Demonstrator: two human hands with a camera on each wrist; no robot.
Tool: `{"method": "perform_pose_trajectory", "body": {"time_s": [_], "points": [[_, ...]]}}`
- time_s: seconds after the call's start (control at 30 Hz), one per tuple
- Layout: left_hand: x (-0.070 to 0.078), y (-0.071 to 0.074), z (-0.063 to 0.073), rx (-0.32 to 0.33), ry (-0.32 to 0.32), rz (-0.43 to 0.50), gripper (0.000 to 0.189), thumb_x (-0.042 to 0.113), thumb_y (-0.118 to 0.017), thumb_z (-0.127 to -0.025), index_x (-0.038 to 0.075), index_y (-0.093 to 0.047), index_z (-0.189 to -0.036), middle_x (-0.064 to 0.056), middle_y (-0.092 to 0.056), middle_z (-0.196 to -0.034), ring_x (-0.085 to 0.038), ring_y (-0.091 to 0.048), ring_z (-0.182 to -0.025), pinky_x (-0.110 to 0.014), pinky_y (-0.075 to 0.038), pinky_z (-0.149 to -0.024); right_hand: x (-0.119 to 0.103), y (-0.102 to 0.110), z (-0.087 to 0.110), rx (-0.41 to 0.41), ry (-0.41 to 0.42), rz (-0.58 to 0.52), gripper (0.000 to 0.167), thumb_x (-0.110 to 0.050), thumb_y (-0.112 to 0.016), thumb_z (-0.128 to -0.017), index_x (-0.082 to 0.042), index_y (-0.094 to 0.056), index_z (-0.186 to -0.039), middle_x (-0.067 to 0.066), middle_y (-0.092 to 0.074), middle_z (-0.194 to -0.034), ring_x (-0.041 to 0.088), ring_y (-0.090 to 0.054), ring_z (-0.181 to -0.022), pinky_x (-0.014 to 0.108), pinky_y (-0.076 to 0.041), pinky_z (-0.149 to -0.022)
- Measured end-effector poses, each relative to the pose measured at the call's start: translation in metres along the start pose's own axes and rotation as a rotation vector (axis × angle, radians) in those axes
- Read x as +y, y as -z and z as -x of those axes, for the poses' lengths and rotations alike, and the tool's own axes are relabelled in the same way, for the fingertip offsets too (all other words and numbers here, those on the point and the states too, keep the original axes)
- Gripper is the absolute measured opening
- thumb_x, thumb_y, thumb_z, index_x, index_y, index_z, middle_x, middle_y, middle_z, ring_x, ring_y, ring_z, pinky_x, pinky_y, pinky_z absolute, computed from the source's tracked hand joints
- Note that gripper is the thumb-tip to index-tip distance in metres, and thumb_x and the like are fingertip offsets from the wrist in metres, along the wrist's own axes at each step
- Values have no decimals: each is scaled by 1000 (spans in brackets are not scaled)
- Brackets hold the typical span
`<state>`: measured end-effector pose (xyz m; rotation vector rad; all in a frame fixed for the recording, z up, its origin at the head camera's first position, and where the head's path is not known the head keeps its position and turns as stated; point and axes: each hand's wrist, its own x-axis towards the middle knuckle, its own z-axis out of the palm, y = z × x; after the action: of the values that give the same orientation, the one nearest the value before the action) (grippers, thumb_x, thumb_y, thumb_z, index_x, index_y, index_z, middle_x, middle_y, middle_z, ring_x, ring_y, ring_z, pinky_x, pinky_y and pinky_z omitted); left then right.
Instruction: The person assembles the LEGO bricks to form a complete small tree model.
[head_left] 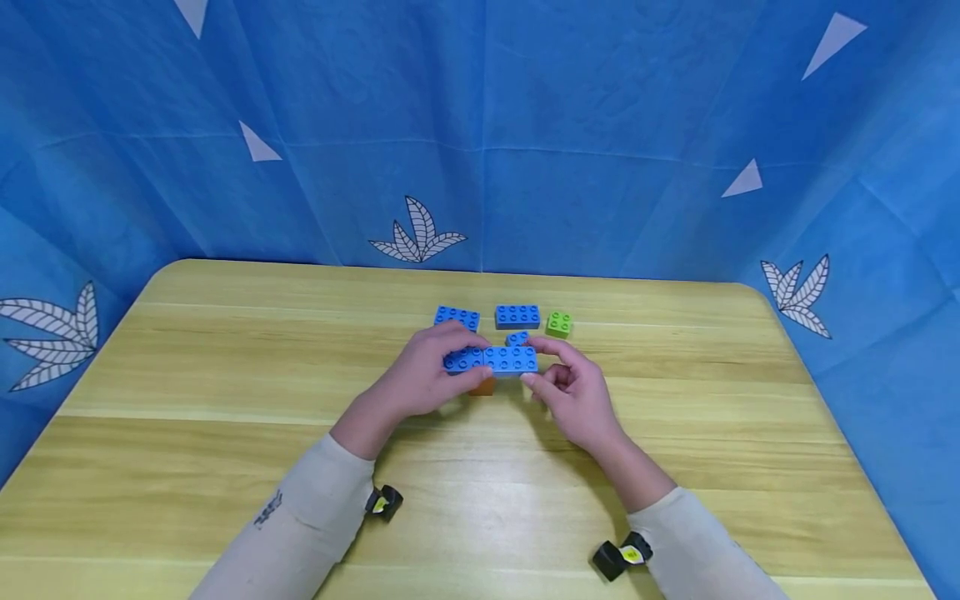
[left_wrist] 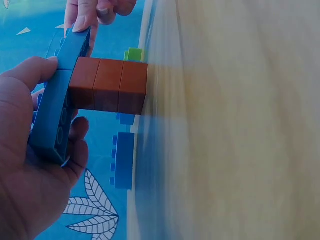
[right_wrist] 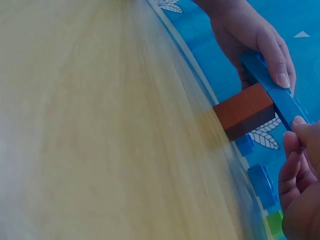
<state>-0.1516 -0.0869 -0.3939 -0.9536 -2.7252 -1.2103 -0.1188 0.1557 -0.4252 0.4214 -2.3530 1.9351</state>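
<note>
Two blue bricks with studs lie end to end on top of a stack of brown bricks point(left_wrist: 107, 86), which stands upright on the table. My left hand point(head_left: 427, 367) grips the left blue brick point(left_wrist: 54, 112), fingers curled around its sides and thumb near the seam. At the other end, my right hand point(head_left: 573, 396) pinches the right blue brick point(head_left: 511, 360) between thumb and index finger. Its remaining fingers are curled in below. From above, the blue bricks and left hand hide most of the brown stack.
Behind the stack sit a blue brick point(head_left: 457, 317) on the left, another blue brick point(head_left: 517, 317) and a small green brick point(head_left: 558, 324). A small blue brick point(head_left: 517, 338) is just beyond the right blue brick. A blue patterned cloth point(head_left: 480, 150) hangs behind the wooden table point(head_left: 225, 358).
</note>
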Motion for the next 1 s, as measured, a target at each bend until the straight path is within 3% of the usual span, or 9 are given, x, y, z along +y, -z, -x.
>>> {"method": "perform_pose_trajectory", "body": {"time_s": [0.07, 0.13, 0.3, 0.43, 0.63, 0.83, 1.0], "points": [[0, 0, 0, -12, 3, -16, 35, 38, -71, -92, 15, -71, -118, 3, -61, -111, -16, -53, -95, -34, -47, -82, 0, -1, 0, 5, -21, -28, 45, 3, -70, -91, -3, -60, -134, 13, -66, -104, 35, -56, -59, 23, -43, -47], [0, 0, -1, -23, 5, -41, 35, 38, -70, -93, 15, -71, -118, 2, -61, -112, -16, -53, -96, -34, -47, -83, 1, -1, 0, 9, -40, -49, 45, 3, -70, -91, -3, -59, -134, 14, -66, -108, 36, -56, -60, 23, -44, -47], [1, 0, -3, -24, -12, -91, 35, 38, -70, -92, 13, -71, -117, 1, -63, -111, -17, -54, -97, -36, -45, -85, 3, -2, 1, 10, -56, -71, 42, 1, -71, -91, -2, -61, -132, 21, -59, -76, 37, -54, -59, 23, -42, -46], [0, 1, -4, -11, -31, -99, 34, 37, -71, -92, 13, -72, -115, 1, -64, -110, -16, -54, -98, -38, -44, -86, 4, -5, 0, 27, -57, -116, 43, 4, -71, -90, 0, -60, -132, 24, -60, -80, 35, -53, -57, 22, -41, -46], [-3, 1, 1, -14, -6, -63, 36, 38, -71, -92, 13, -72, -117, 0, -64, -114, -19, -54, -104, -42, -43, -90, 7, -12, 2, 45, -77, -208, 46, 7, -71, -89, 3, -58, -133, 25, -63, -90, 31, -53, -57, 21, -42, -47], [-5, 4, 2, -16, 23, -22, 38, 40, -74, -90, 15, -72, -118, 1, -65, -116, -20, -54, -108, -43, -44, -93, 10, -14, 2, 74, -75, -230, 44, 6, -72, -88, 1, -61, -131, 24, -61, -76, 29, -53, -57, 21, -42, -47], [-12, 15, -4, 22, 54, 91, 41, 36, -76, -89, 10, -71, -121, -4, -67, -112, -20, -56, -101, -41, -48, -85, 11, -12, 1, 89, -58, -233, 42, 6, -73, -88, -1, -64, -129, 26, -59, -72, 28, -54, -57, 21, -43, -47]]}}
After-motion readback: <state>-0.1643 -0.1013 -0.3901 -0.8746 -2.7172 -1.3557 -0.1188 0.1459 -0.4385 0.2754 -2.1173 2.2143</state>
